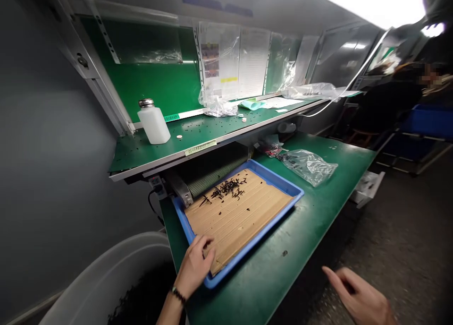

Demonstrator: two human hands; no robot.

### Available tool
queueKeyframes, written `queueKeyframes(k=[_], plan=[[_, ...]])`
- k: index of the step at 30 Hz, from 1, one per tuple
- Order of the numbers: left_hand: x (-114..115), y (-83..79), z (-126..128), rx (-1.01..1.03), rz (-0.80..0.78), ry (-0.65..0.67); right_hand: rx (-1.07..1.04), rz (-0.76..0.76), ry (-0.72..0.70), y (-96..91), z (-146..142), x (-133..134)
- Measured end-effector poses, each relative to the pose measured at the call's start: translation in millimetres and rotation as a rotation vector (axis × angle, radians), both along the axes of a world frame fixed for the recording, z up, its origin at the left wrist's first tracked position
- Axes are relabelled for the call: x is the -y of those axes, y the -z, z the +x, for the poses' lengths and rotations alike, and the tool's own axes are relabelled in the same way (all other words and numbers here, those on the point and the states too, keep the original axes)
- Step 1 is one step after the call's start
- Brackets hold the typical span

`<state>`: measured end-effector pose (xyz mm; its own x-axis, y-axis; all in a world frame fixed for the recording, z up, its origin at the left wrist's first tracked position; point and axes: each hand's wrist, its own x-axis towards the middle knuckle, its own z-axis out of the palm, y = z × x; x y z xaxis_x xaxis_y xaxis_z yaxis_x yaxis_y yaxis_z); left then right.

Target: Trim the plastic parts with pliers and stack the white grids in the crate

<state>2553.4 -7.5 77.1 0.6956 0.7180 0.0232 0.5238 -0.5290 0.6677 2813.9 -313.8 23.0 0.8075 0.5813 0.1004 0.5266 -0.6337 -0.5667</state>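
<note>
My left hand (198, 259) is at the near left corner of a blue tray (262, 240), over its rim and the cardboard sheet. Its thumb and curled fingers are a little apart, with nothing visible between them. Flat cardboard (240, 226) lines the tray. On the cardboard's far part lies a loose pile of small black pieces (228, 189), with a few strays around it. My right hand (361, 296) hangs beyond the table's right edge, thumb stretched away from loosely bent fingers; I see nothing in it.
A ribbed conveyor belt (219, 169) slopes down to the tray from under a green shelf (194, 129). A white pump bottle (154, 122) stands on the shelf. Clear plastic bags (311, 166) lie on the green table (283, 268). A large bin (106, 268) holds dark material at left.
</note>
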Motion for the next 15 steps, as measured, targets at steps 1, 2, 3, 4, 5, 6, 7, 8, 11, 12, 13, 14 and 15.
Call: queueKeyframes(k=[1,2,3,4,5,6,7,8,11,12,13,14,15], plan=[[-16,3.1,13,-0.023,0.023,-0.023,0.049,0.043,-0.077,-6.7,13,-21],[-31,7.6,25,-0.052,0.046,-0.048,0.092,0.072,-0.167,-12.3,26,-43],[-44,13.0,37,-0.083,0.064,-0.074,0.128,0.092,-0.250,-16.8,40,-65],[-55,18.7,48,-0.118,0.075,-0.098,0.161,0.094,-0.317,-20.0,54,-88],[-65,24.2,58,-0.153,0.079,-0.108,0.167,0.074,-0.396,-22.3,69,-111],[-73,29.1,69,-0.184,0.076,-0.103,0.153,0.037,-0.480,-23.6,83,-133],[-79,33.4,80,-0.210,0.068,-0.091,0.127,-0.001,-0.557,-24.4,98,-156],[-85,37.2,91,-0.233,0.056,-0.080,0.098,-0.038,-0.627,-24.8,112,-179],[-98,46.6,127,-0.264,0.055,-0.163,0.087,-0.089,-0.802,-24.4,151,-246],[-103,49.8,139,-0.271,0.058,-0.238,0.100,-0.105,-0.854,-23.7,162,-267],[-108,53.2,151,-0.279,0.052,-0.320,0.109,-0.134,-0.902,-22.4,172,-288],[-113,56.8,163,-0.285,0.035,-0.396,0.107,-0.173,-0.938,-20.4,181,-307],[-117,60.5,174,-0.288,0.008,-0.462,0.090,-0.215,-0.970,-17.6,188,-326]])
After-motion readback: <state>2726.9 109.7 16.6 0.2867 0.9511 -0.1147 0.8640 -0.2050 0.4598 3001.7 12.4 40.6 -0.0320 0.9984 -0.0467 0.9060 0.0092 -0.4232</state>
